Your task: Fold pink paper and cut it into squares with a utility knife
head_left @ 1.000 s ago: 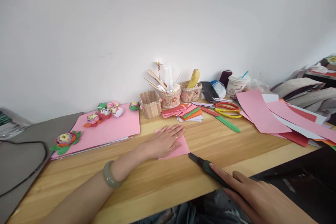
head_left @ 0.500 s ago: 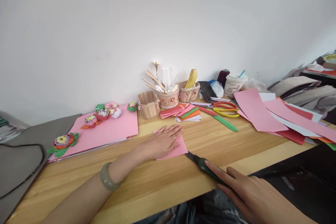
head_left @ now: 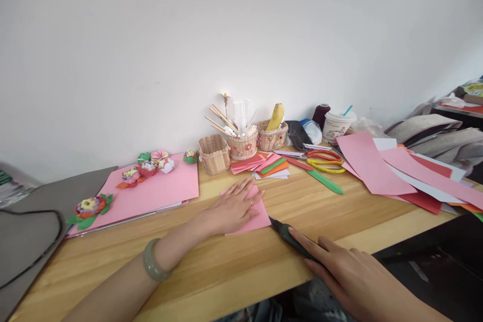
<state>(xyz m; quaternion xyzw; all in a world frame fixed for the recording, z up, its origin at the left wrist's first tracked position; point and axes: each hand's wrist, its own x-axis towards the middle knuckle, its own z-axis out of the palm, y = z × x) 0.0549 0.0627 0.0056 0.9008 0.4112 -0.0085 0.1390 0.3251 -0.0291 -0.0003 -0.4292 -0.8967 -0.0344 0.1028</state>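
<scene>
A small piece of pink paper (head_left: 260, 219) lies flat on the wooden table (head_left: 196, 271). My left hand (head_left: 234, 206), with a ring and a green bangle at the wrist, rests palm down on that paper, its fingers stretched out. My right hand (head_left: 339, 266) grips a dark green utility knife (head_left: 296, 241), index finger along its handle. The knife's dark blade points at the paper's lower right corner and seems to touch it. Behind my left hand sits a pile of coloured paper pieces (head_left: 262, 163).
Folded paper flowers (head_left: 149, 166) sit on a pink sheet (head_left: 166, 191) at left. Three small wooden baskets (head_left: 214, 156) line the wall. Yellow-and-red-handled scissors (head_left: 324, 161), a lidded cup (head_left: 337, 126) and loose paper strips (head_left: 377, 161) lie at right. Black cable (head_left: 56, 236), far left.
The view has shifted slightly. My right hand and the knife have moved a little to the left, staying by the paper's lower right corner. My left hand still presses on the paper.
</scene>
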